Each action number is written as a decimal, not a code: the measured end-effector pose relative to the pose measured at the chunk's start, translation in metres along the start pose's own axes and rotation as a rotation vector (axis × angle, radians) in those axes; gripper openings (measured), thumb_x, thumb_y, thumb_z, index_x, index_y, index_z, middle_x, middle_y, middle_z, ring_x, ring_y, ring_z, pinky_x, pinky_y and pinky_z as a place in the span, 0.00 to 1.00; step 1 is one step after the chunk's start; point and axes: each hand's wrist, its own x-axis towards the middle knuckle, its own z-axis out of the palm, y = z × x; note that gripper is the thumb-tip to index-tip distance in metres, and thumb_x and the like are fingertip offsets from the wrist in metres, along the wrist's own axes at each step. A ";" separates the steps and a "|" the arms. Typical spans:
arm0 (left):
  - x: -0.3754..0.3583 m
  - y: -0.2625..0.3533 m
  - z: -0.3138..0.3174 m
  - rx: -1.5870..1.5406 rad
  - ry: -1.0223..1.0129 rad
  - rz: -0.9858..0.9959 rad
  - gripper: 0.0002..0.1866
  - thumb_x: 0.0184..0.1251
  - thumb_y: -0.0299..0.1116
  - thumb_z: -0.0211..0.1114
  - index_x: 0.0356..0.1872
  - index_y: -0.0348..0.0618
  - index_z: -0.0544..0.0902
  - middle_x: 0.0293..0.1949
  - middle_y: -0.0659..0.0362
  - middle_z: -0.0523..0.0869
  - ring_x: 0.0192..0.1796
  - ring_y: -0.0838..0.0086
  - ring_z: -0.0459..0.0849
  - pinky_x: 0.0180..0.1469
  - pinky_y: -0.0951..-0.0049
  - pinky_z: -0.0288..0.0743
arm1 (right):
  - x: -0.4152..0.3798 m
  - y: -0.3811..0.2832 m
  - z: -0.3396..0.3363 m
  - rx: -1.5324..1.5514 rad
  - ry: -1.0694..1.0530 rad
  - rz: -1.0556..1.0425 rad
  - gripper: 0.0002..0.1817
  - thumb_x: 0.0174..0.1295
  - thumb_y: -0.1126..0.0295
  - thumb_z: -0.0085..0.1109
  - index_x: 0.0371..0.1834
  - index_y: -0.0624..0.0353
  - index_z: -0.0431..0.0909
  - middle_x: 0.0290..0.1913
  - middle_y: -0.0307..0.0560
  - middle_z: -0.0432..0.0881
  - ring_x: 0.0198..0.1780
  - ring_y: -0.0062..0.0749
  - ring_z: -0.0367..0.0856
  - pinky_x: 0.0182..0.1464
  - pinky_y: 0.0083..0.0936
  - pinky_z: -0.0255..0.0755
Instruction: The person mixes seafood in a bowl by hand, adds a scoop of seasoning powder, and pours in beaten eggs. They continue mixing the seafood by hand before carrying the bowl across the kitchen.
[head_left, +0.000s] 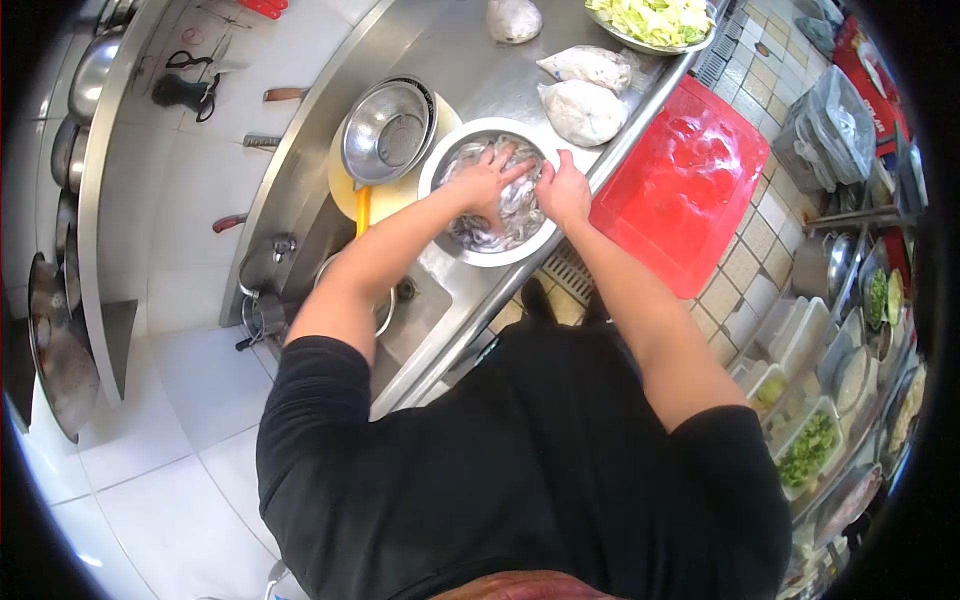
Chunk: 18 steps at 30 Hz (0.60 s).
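Observation:
A white bowl (436, 180) stands near the counter's front edge, filled with wet, greyish-white pieces (520, 208) that look like small seafood. Inside it, my left hand (482, 182) lies palm down on the pieces with its fingers spread, the tips partly sunk among them. My right hand (566, 190) holds the bowl's right rim, thumb pointing up and fingers bent at the edge. Left of the bowl, a metal strainer (385, 135) with a yellow handle rests over a round, pale yellow board (342, 180).
Several pale bagged lumps (583, 112) lie farther along the steel counter (455, 60), near a bowl of chopped greens (660, 22). A red board or lid (685, 185) sits beyond the counter edge at right. Food containers (808, 450) line the right side; pans (62, 340) hang left.

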 end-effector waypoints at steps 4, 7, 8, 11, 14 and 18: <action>0.092 -0.026 0.086 -0.122 -0.052 -0.162 0.46 0.40 0.41 0.81 0.68 0.48 0.74 0.64 0.41 0.76 0.63 0.49 0.80 0.64 0.47 0.74 | 0.000 0.004 0.002 -0.002 -0.005 0.010 0.22 0.69 0.59 0.52 0.62 0.59 0.72 0.41 0.71 0.84 0.47 0.68 0.83 0.51 0.56 0.74; 0.109 -0.024 0.100 -0.350 0.044 -0.499 0.22 0.50 0.35 0.71 0.49 0.41 0.87 0.50 0.44 0.87 0.55 0.54 0.87 0.59 0.59 0.80 | -0.005 -0.003 -0.003 -0.032 -0.032 0.039 0.23 0.70 0.58 0.51 0.62 0.59 0.72 0.42 0.70 0.84 0.47 0.67 0.83 0.52 0.56 0.74; 0.108 -0.024 0.098 -0.449 0.191 -0.642 0.17 0.52 0.34 0.68 0.43 0.40 0.89 0.47 0.45 0.89 0.54 0.55 0.87 0.57 0.62 0.81 | -0.004 -0.006 -0.006 -0.036 -0.033 0.050 0.23 0.70 0.58 0.51 0.62 0.59 0.72 0.42 0.70 0.84 0.47 0.67 0.83 0.52 0.56 0.74; 0.112 -0.037 0.120 -0.467 0.119 -0.524 0.18 0.57 0.40 0.63 0.42 0.38 0.89 0.50 0.43 0.88 0.54 0.53 0.87 0.57 0.61 0.81 | -0.003 -0.004 -0.005 -0.020 -0.012 0.014 0.23 0.70 0.58 0.51 0.62 0.60 0.71 0.40 0.71 0.84 0.46 0.68 0.83 0.51 0.55 0.74; 0.045 -0.013 0.060 -0.646 0.050 -0.500 0.22 0.57 0.47 0.65 0.42 0.38 0.89 0.49 0.41 0.87 0.52 0.50 0.87 0.56 0.57 0.79 | -0.003 -0.002 -0.003 -0.015 -0.017 0.006 0.23 0.70 0.59 0.51 0.62 0.61 0.71 0.40 0.72 0.84 0.46 0.69 0.83 0.51 0.55 0.74; -0.029 0.014 0.016 -0.549 0.074 -0.380 0.29 0.55 0.55 0.69 0.45 0.37 0.87 0.43 0.39 0.88 0.50 0.49 0.87 0.55 0.55 0.79 | -0.003 -0.001 -0.003 -0.017 -0.024 0.009 0.23 0.70 0.58 0.51 0.62 0.61 0.71 0.42 0.70 0.84 0.47 0.67 0.83 0.51 0.55 0.74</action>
